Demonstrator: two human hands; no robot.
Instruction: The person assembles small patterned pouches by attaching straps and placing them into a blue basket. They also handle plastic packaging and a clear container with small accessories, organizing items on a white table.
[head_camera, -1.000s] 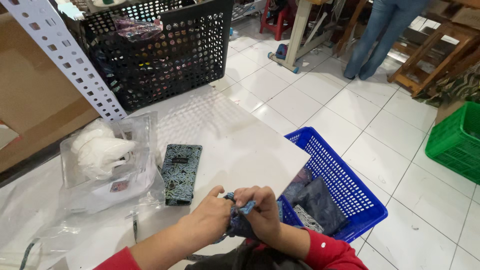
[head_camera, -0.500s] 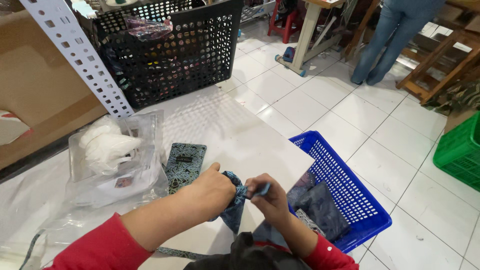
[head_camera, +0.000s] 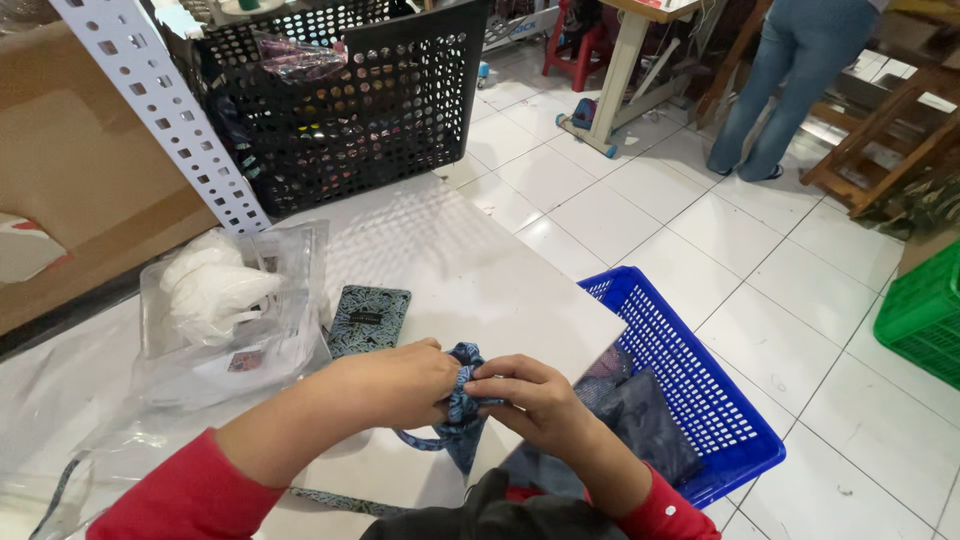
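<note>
From the head view, the left hand (head_camera: 395, 382) and right hand (head_camera: 530, 392) meet over the white tabletop (head_camera: 450, 260), fingers pinched shut on a small blue cloth (head_camera: 462, 392). It looks soft, light and floppy — best held by its bunched top.

White square tiles with dark grout cover the floor (head_camera: 800, 300), glossy under even light. My bench (head_camera: 450, 250) is white, its corner jutting over a blue plastic basket (head_camera: 700, 400) on the floor. A black perforated crate (head_camera: 370, 110) stands at the bench's far end beside a white slotted metal upright (head_camera: 160, 110). A green basket (head_camera: 925, 320) sits at the right edge. Farther off I see wooden furniture (head_camera: 880, 150), a table leg on castors (head_camera: 615, 90), a red stool (head_camera: 575, 45), and a person in jeans (head_camera: 790, 80) standing.
</note>
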